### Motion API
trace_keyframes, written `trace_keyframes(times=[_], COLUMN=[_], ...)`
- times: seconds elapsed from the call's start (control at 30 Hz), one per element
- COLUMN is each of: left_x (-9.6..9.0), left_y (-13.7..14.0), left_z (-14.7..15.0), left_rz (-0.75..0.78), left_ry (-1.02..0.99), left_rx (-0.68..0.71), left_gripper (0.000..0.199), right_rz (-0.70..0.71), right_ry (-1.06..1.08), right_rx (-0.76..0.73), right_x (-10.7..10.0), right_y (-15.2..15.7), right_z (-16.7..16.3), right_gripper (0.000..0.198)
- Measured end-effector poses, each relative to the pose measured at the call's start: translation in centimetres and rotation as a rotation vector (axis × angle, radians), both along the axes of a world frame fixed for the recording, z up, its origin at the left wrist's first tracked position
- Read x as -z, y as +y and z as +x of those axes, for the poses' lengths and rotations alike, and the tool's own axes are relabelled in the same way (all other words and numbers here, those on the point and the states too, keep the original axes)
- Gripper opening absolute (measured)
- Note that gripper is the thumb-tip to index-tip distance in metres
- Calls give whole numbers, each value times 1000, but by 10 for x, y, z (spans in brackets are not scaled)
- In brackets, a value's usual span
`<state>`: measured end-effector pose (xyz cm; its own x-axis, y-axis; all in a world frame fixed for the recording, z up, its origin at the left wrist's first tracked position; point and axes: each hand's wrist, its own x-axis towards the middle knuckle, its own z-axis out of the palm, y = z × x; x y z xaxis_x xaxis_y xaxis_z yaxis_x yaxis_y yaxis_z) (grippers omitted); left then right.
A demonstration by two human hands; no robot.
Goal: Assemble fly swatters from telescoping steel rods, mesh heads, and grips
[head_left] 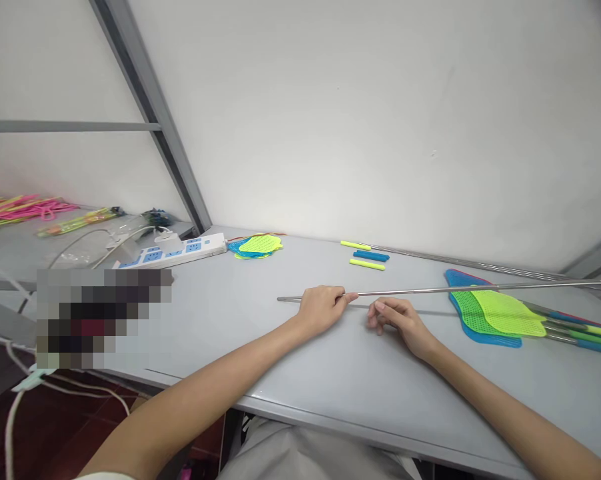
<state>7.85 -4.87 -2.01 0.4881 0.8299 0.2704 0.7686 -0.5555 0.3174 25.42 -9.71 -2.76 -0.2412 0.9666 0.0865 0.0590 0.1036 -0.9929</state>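
A long thin metal rod (420, 291) stretches across the table to the right edge of the view. My left hand (323, 308) is closed around it near its left end, thumb laid along the rod. Just below the rod, my right hand (398, 321) is apart from it, with fingers loosely curled and spread and nothing seen in them. Beyond the hands lie yellow-green tubes (367, 265) and blue tubes (371, 255). To the right, under the rod, is a stack of fly swatters with a yellow-green mesh head (509, 313) on top and blue below.
More metal rods (460, 261) lie along the wall. At the back left are loose mesh swatter heads (260, 246) and a white power strip (180, 251) with cables. Pink and yellow items (25, 208) rest on a neighbouring table. A grey frame post (165, 133) rises at left.
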Motion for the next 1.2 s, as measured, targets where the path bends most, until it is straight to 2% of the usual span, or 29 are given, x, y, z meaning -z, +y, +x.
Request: trace_keyframes(times=[0.13,0.3,0.5,0.7,1.2], left_x=[-5,-7,-4,-5,-3], left_y=[1,0,1,-2,-4], left_z=[-2,-2,-5,-4,-4], left_rz=[55,104,119,37,42], left_ry=[28,65,88,88,103], left_rx=[-2,42,92,117,154], left_gripper=[50,49,50,49,43], right_rz=[-127,-169,-163,-184,-185], right_ry=[120,270,228,208,261], right_rx=[87,160,113,30,7], right_x=[3,0,2,4,6], right_y=[5,10,9,9,10], right_z=[4,11,12,13,14], right_gripper=[36,45,40,43,42])
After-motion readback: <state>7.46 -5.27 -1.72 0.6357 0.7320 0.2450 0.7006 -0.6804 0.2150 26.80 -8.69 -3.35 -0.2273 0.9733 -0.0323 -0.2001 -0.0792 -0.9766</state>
